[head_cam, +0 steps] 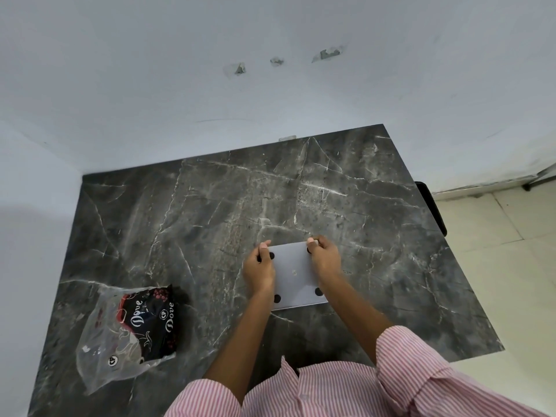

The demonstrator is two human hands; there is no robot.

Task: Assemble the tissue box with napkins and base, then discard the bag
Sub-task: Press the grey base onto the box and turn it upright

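A grey tissue box [296,276] lies upside down on the dark marble table [210,206], its flat base panel facing up with black round feet at the corners. My left hand [259,270] grips its left side, thumb on top near the far-left foot. My right hand [325,260] grips its right side, thumb at the far-right corner. Any napkins are hidden. A clear plastic bag [132,332] with black "Dove" print lies crumpled near the table's front-left corner, apart from both hands.
The table stands in a corner against white walls [270,85] at the back and left. Its right edge drops to a pale tiled floor [496,236]. A black chair edge [431,206] shows by the right side.
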